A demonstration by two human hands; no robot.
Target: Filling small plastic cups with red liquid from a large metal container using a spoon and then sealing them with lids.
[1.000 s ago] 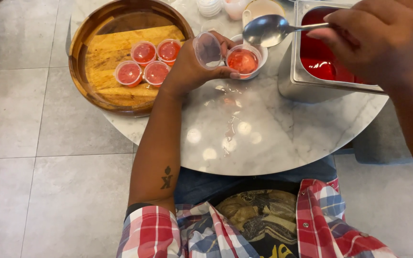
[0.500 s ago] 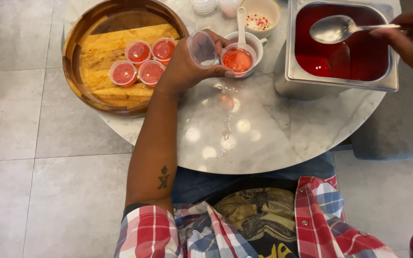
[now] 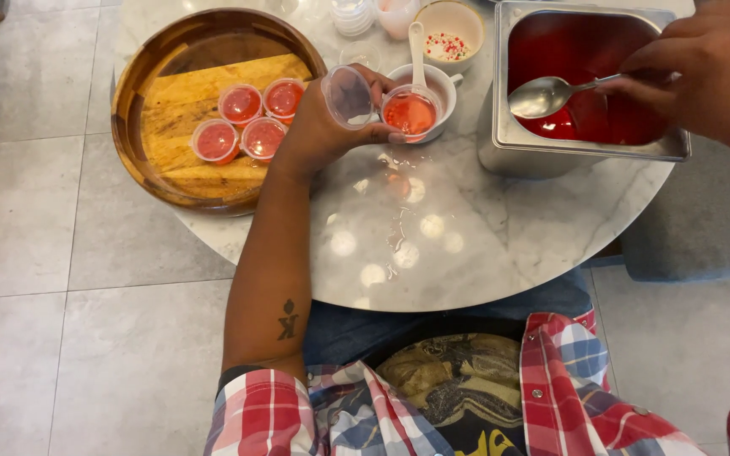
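Round white marble table (image 3: 483,245): wet splashes near its middle

Left hand (image 3: 323,127): forearm stretched up from the near edge, fingers clamped round a small clear plastic cup of red liquid (image 3: 409,112) with its hinged clear lid (image 3: 348,95) flipped open; cup sits over a white ceramic mug (image 3: 445,84) holding a white plastic spoon (image 3: 416,46); same grip as half a second ago

Right hand (image 3: 703,76): fingers pinched shut on the handle of a metal spoon (image 3: 542,95); bowl now dipped inside the rectangular steel pan of red liquid (image 3: 589,76), lower than half a second ago, when it hung above the pan

Round wooden tray (image 3: 204,51), left of the mug: four filled red cups (image 3: 251,118) clustered on a yellow sheet

Small bowl of sprinkles (image 3: 449,25), far edge: beside stacked clear cups (image 3: 352,15)
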